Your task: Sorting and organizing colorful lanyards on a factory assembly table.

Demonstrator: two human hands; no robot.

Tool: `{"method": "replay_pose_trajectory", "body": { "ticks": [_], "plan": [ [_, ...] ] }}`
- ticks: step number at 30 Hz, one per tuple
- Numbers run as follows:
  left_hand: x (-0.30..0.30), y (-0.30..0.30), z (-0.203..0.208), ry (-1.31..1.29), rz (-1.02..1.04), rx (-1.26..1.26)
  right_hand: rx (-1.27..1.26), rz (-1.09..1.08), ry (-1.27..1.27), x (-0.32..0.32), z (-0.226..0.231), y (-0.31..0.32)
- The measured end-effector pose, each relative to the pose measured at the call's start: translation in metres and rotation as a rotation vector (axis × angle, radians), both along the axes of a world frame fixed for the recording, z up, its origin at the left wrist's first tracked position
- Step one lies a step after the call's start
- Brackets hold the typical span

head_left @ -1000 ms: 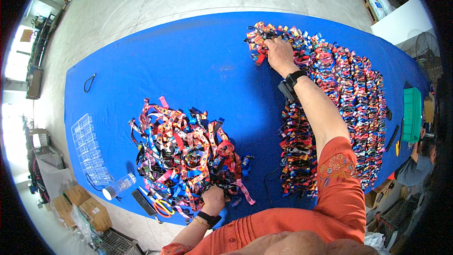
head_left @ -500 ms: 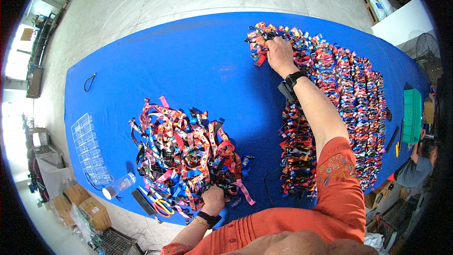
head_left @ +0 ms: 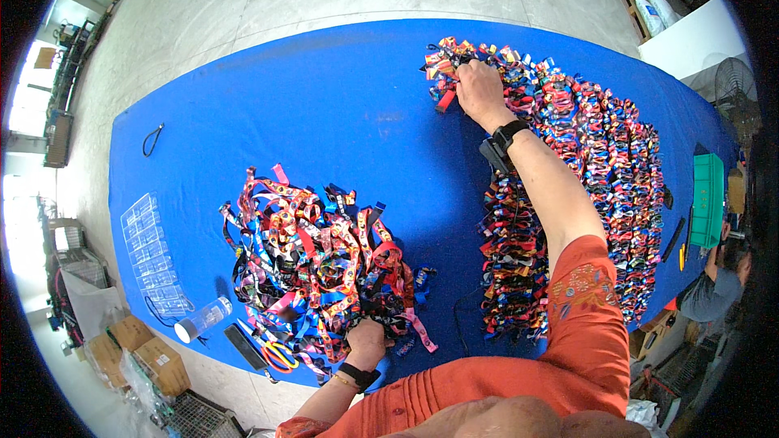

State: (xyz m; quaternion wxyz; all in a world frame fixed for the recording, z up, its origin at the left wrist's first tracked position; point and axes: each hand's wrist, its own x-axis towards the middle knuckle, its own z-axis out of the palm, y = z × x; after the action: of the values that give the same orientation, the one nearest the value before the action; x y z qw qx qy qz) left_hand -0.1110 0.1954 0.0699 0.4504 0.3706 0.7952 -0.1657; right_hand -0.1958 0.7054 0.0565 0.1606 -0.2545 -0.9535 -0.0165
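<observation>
Rows of bundled patterned ribbon straps (head_left: 596, 178) lie across the right half of the blue-covered table. At the far end of their leftmost row, my right hand (head_left: 480, 91) is closed over a strap bundle, its fingertips partly hidden. A loose, tangled heap of printed straps (head_left: 312, 251) covers the left-centre near side. Low at this heap's near edge rests my left hand (head_left: 367, 342), its fingers hidden among the straps. I cannot make out what, if anything, it grips.
Left of the heap are a clear compartment tray (head_left: 154, 255), a clear bottle (head_left: 203, 319), a black phone-like slab (head_left: 245, 346) and scissors with orange-yellow handles (head_left: 280, 357). A black cord loop (head_left: 152, 139) lies farther back. At right, a green bin (head_left: 707, 199) stands near another person (head_left: 714, 292).
My right hand stays at the far bundle, with its wrist tilted slightly. My left hand has hardly moved.
</observation>
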Motion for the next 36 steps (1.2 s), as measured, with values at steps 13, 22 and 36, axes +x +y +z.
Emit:
{"method": "replay_pose_trajectory", "body": {
  "ticks": [13, 22, 36],
  "plan": [
    [0.001, -0.001, -0.002, -0.005, -0.02, 0.007, 0.005, -0.076, -0.072, -0.012, -0.004, 0.022],
    [0.004, -0.01, -0.01, 0.019, -0.021, 0.062, -0.115, -0.054, -0.095, 0.003, 0.008, 0.022],
    [0.005, -0.015, -0.018, 0.06, -0.002, 0.115, -0.037, 0.057, -0.001, 0.002, 0.013, 0.011]
  ]
}}
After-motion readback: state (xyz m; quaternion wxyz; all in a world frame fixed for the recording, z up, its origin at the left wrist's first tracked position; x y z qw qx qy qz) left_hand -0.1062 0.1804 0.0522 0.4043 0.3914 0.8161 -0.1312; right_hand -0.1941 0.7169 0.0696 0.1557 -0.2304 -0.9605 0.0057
